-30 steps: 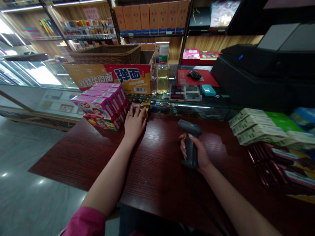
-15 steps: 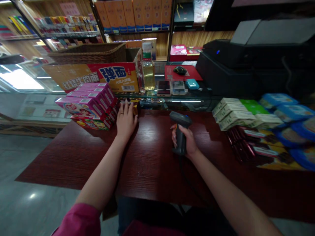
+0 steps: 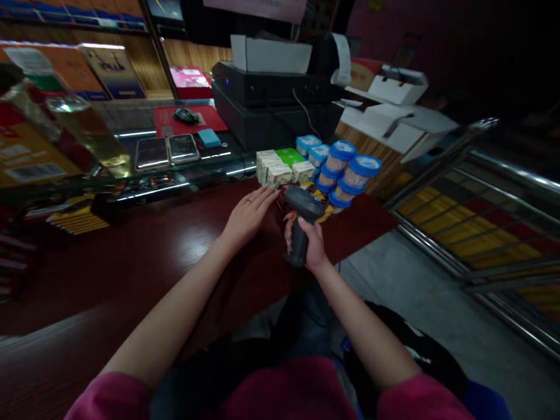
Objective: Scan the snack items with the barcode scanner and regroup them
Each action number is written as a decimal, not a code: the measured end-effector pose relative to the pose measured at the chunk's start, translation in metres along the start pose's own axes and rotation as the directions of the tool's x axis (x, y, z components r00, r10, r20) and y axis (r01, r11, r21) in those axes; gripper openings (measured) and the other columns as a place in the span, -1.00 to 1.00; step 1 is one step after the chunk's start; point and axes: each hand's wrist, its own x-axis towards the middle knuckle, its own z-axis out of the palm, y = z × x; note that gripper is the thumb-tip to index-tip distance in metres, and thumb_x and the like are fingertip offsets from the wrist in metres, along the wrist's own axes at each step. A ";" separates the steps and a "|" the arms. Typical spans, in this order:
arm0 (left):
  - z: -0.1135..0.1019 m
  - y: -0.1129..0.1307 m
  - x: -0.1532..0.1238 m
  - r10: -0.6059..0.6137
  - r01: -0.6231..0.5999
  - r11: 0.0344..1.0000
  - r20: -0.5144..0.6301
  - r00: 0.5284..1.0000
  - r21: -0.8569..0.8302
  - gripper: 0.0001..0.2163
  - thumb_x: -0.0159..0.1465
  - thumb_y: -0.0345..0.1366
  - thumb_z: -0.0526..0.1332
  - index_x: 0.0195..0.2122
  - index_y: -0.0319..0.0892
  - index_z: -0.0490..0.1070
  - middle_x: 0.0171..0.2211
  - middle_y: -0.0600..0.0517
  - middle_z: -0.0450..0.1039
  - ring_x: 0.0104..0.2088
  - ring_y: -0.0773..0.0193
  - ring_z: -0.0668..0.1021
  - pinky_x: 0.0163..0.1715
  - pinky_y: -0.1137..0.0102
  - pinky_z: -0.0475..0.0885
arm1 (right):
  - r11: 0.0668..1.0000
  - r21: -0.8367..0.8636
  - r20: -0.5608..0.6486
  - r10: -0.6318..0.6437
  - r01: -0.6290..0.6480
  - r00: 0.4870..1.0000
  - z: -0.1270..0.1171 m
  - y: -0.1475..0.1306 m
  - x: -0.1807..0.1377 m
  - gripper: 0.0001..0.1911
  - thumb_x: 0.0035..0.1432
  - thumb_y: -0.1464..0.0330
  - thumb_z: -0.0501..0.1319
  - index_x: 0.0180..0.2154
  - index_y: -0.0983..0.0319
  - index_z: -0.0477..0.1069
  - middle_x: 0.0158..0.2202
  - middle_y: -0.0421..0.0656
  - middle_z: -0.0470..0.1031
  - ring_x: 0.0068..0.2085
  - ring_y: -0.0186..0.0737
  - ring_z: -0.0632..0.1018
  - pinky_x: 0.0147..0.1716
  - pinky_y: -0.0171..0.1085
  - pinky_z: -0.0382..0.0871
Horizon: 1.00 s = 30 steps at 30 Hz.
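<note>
In the head view, a dark red-brown counter (image 3: 140, 268) fills the near left; pale grey floor (image 3: 371, 274) and a metal railing (image 3: 437, 165) lie right, a black machine (image 3: 271, 87) far. The right hand (image 3: 314, 242) wraps the scanner (image 3: 301, 201) above the counter. The left hand (image 3: 245, 220), fingers extended close together, has left the yellow packets (image 3: 79, 217) for the cartons (image 3: 280, 172); contact there is unclear. The view has swung right.
</note>
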 end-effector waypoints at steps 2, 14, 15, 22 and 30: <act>0.015 0.011 0.026 0.057 -0.054 0.997 0.058 0.997 -0.051 -0.44 0.43 -0.47 -0.05 0.46 -0.19 0.10 0.48 -0.09 0.10 0.49 0.16 0.16 0.41 0.17 0.16 | 1.000 -0.016 -0.064 -0.023 0.022 0.998 -0.022 -0.007 -0.012 -0.66 0.13 0.09 0.33 -0.22 0.20 0.44 -0.56 -0.31 0.40 -0.65 -0.38 0.37 -0.75 -0.40 0.29; 0.007 -0.009 0.000 -0.161 0.120 0.954 -0.131 0.978 -0.275 -0.67 0.44 -0.35 0.11 0.14 -0.04 0.54 0.16 -0.02 0.57 0.21 0.14 0.56 0.36 0.07 0.29 | 1.000 0.000 -0.100 -0.015 0.015 0.995 -0.036 -0.008 -0.021 -0.65 0.11 0.07 0.32 -0.22 0.20 0.45 -0.55 -0.30 0.39 -0.65 -0.38 0.36 -0.76 -0.39 0.26; -0.001 -0.015 -0.014 -0.251 0.191 0.928 -0.160 0.955 -0.318 -0.69 0.43 -0.32 0.14 0.12 -0.03 0.55 0.14 -0.01 0.59 0.18 0.14 0.58 0.33 0.10 0.34 | 1.000 -0.002 -0.064 0.004 -0.004 0.998 -0.030 -0.007 -0.020 -0.66 0.11 0.08 0.33 -0.22 0.20 0.46 -0.55 -0.30 0.39 -0.65 -0.38 0.36 -0.75 -0.39 0.26; -0.056 -0.082 -0.123 -0.835 0.560 0.463 -0.125 0.536 -0.687 -0.71 0.24 -0.16 0.35 -0.09 -0.22 0.63 -0.14 -0.09 0.69 -0.14 0.11 0.69 -0.08 0.30 0.60 | 0.946 -0.035 0.294 0.317 -0.322 0.902 0.050 0.033 0.003 -0.63 0.09 0.07 0.35 -0.25 0.23 0.48 -0.55 -0.28 0.43 -0.66 -0.39 0.37 -0.76 -0.41 0.26; -0.092 -0.133 -0.182 -0.984 0.379 0.086 -0.020 0.177 -0.921 -0.68 0.15 -0.17 0.41 -0.14 -0.27 0.56 -0.34 -0.02 0.64 -0.39 0.26 0.67 -0.37 0.43 0.58 | 0.847 -0.135 0.527 0.500 -0.514 0.687 0.163 0.105 0.050 -0.59 0.07 0.01 0.36 -0.31 0.22 0.42 -0.58 -0.29 0.43 -0.69 -0.38 0.35 -0.79 -0.40 0.22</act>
